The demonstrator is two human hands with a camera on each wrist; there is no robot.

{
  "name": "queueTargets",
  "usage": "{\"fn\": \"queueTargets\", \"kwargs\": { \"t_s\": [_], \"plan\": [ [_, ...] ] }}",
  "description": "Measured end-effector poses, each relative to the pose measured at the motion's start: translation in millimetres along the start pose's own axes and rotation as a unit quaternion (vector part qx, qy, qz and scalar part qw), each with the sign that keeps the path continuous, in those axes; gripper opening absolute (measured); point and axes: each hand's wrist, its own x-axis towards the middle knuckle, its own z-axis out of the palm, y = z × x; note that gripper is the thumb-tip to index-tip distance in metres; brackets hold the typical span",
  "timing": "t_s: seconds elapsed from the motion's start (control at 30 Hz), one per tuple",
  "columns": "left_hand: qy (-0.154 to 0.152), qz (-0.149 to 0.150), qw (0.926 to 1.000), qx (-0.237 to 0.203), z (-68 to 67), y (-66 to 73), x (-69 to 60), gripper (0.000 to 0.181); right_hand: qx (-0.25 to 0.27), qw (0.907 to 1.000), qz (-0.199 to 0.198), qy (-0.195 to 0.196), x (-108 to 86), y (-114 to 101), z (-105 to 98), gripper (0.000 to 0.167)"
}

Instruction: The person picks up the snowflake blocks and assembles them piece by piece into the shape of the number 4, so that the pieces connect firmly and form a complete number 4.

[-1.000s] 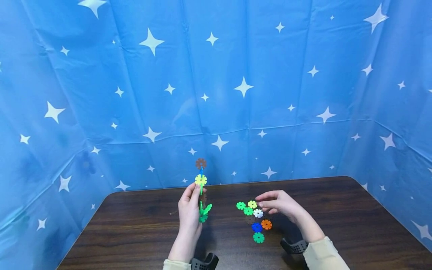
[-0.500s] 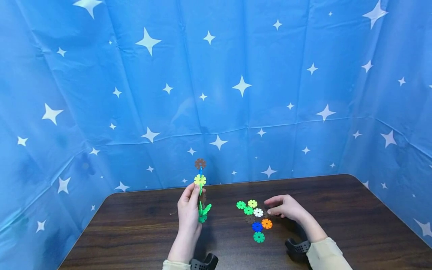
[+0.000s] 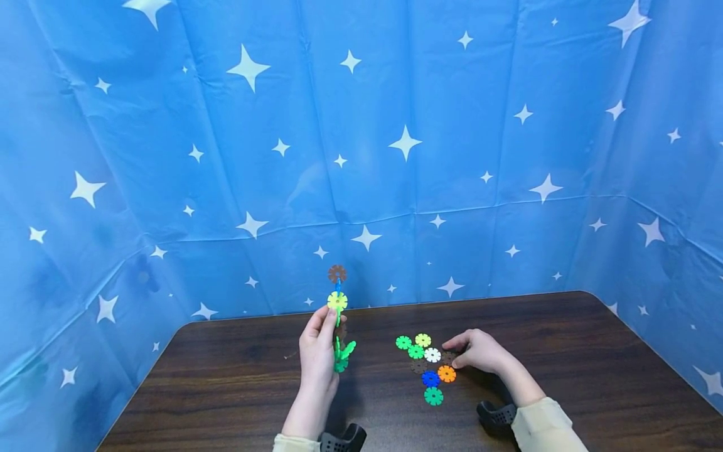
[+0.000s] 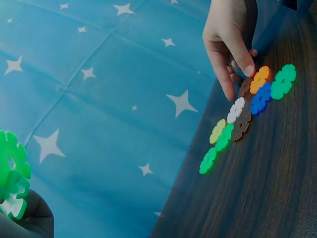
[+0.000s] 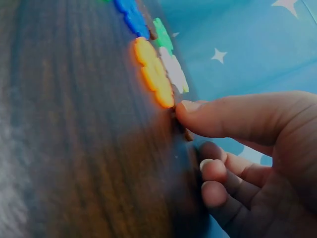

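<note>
My left hand (image 3: 317, 348) holds a chain of joined snowflake discs upright above the table. A brown disc (image 3: 337, 274) tops it, over a blue one seen edge-on and a yellow disc (image 3: 337, 301); green discs (image 3: 341, 364) hang lower, partly hidden by the hand. In the left wrist view, part of the green end (image 4: 12, 173) shows at the left edge. My right hand (image 3: 480, 350) is down at a brown disc (image 4: 245, 87) lying flat, thumb at its near edge and forefinger at its far side. An orange disc (image 3: 447, 374) lies beside the thumb.
More loose discs lie on the dark wooden table (image 3: 237, 389): white (image 3: 432, 355), yellow (image 3: 423, 340), blue (image 3: 430, 379), teal green (image 3: 433, 397), another brown (image 3: 418, 366) and two light green (image 3: 415, 352). A blue star-patterned curtain (image 3: 361, 188) stands behind the table and at both sides.
My right hand has moved away from the yellow and white discs, slightly right, and come down at the brown disc. My left hand keeps holding the chain in nearly the same place.
</note>
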Motion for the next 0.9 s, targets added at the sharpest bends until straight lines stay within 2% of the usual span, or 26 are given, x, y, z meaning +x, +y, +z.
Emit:
{"fn": "queueTargets", "kwargs": {
  "t_s": [0.2,0.37,0.6,0.77,0.9],
  "plan": [
    [0.0,0.002,1.0,-0.003,0.6,0.5,-0.9,0.024,0.0,1.0,0.003,0.005,-0.9,-2.4,1.2,0.025],
    [0.003,-0.001,1.0,-0.005,0.7,1.6,-1.0,0.023,0.012,0.9999,-0.008,-0.008,0.5,0.2,1.5,0.024],
    [0.0,0.001,1.0,-0.005,-0.1,2.5,-0.5,0.024,0.067,0.9971,-0.029,-0.018,2.8,1.9,-1.0,0.021],
    [-0.001,0.005,1.0,-0.004,-2.5,2.6,-0.2,0.027,0.12,0.9925,-0.012,-0.02,3.7,0.9,-0.9,0.014],
    [-0.002,0.006,0.9999,-0.01,-1.9,2.9,0.2,0.026,0.154,0.9881,0.0,-0.011,4.3,-5.1,-0.1,0.02]
  ]
}}
